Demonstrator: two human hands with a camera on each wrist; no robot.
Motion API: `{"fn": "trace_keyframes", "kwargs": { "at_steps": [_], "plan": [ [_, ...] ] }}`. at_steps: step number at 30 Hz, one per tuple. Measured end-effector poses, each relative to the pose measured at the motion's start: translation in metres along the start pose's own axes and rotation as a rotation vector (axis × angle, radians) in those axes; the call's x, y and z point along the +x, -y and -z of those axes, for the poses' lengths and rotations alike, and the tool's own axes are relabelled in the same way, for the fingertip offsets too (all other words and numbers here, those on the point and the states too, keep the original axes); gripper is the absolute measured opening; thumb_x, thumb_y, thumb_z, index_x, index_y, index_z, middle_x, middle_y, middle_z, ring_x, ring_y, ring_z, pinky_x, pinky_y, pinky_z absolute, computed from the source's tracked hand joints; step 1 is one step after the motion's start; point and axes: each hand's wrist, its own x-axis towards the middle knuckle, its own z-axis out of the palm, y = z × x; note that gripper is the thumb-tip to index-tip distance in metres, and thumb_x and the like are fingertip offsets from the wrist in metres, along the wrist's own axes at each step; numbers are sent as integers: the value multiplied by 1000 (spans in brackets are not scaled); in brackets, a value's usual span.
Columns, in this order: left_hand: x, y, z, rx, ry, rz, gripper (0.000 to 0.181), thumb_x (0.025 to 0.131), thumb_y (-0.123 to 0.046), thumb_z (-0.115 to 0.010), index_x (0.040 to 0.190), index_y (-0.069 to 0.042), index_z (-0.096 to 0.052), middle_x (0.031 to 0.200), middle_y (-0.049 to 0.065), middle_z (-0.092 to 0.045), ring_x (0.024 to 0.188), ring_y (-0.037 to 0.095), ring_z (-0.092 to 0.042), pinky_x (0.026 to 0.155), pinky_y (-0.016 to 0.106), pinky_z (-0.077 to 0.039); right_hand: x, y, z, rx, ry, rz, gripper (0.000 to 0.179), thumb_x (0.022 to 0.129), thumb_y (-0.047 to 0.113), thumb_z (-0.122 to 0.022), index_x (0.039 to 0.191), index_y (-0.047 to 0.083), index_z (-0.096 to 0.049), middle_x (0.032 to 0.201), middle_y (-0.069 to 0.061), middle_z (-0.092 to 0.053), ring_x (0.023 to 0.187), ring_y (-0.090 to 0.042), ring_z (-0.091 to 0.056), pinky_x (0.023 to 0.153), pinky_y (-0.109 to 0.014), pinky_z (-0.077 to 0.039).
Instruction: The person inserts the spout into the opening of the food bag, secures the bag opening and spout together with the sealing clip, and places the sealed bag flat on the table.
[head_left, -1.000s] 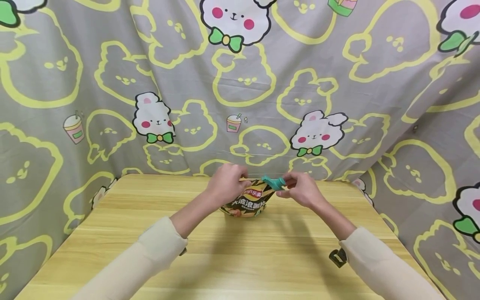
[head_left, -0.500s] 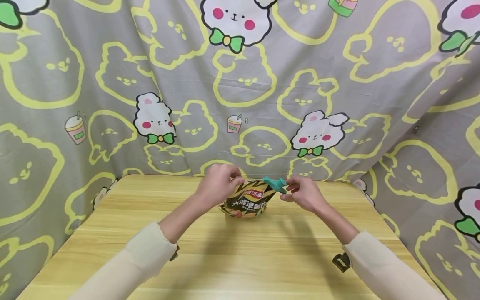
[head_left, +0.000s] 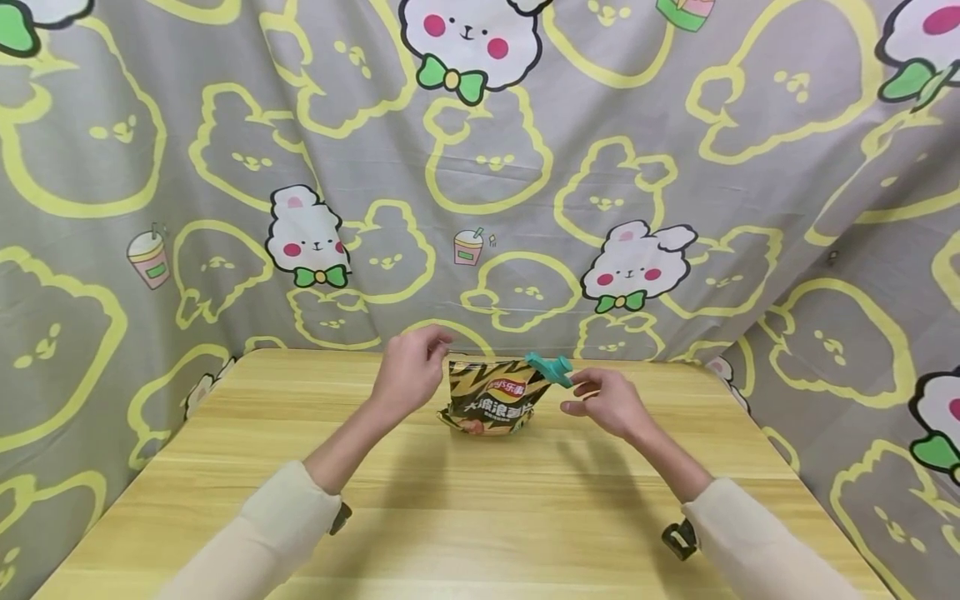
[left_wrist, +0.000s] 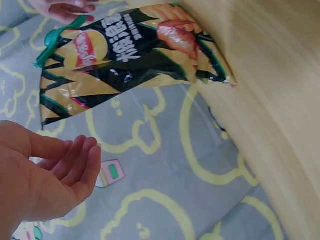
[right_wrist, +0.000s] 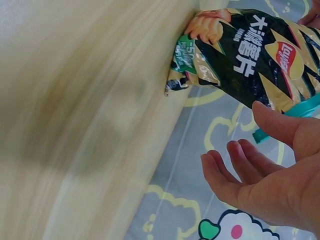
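A black and gold bag of chips [head_left: 491,400] stands upright on the table. A teal bag clip [head_left: 551,367] sits on its top right corner, slanting down to the right. My left hand [head_left: 408,371] hovers left of the bag's upper left corner; the left wrist view shows its loosely bent fingers [left_wrist: 80,167] holding nothing, with a gap to the bag [left_wrist: 120,60]. Close beside the clip is my right hand [head_left: 609,404], its thumb and fingers [right_wrist: 245,162] spread and holding nothing. Whether a fingertip touches the clip I cannot tell.
The wooden table [head_left: 480,517] reaches back to a grey curtain [head_left: 517,225] printed with yellow outlines and white cartoon animals. The bag stands near the table's far edge. A dark strap piece [head_left: 679,539] shows beneath the right sleeve [head_left: 757,533].
My left hand has let go of the bag's top edge and moved left, away from it. The right hand has drawn slightly down from the clip. Bag and clip stay in place.
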Motion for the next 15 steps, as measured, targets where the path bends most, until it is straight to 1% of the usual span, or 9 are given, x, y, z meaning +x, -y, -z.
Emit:
{"fn": "trace_keyframes", "kwargs": {
  "at_steps": [3,6,11,15],
  "plan": [
    [-4,7,-2,-20,3,49,16,96,-2,-61,104,-4,-75,94,12,-77,71,21,-70,65,36,-57,0,-3,-6,5,-2,-10,52,86,19,-80,131,-3,-63,117,-22,-71,110,-37,-67,86,-46,-58],
    [-8,16,-6,-34,32,96,17,92,-1,-64,106,-5,-74,99,12,-77,82,27,-74,71,41,-59,0,-7,-13,25,-10,-24,52,88,18,-79,131,-4,-62,117,-22,-71,111,-37,-67,87,-46,-58],
    [-15,35,-17,-49,75,145,31,84,1,-71,115,-3,-73,115,17,-74,102,39,-72,87,49,-59,1,-11,-24,72,-27,-34,46,88,16,-78,128,-4,-64,121,-23,-70,116,-40,-65,88,-46,-58],
    [-22,46,-26,-56,125,212,40,81,-2,-77,120,-5,-70,122,22,-71,109,44,-68,91,54,-56,4,-13,-34,119,-53,-51,45,88,14,-78,127,-3,-65,126,-25,-67,119,-45,-63,92,-49,-57]
  ]
}}
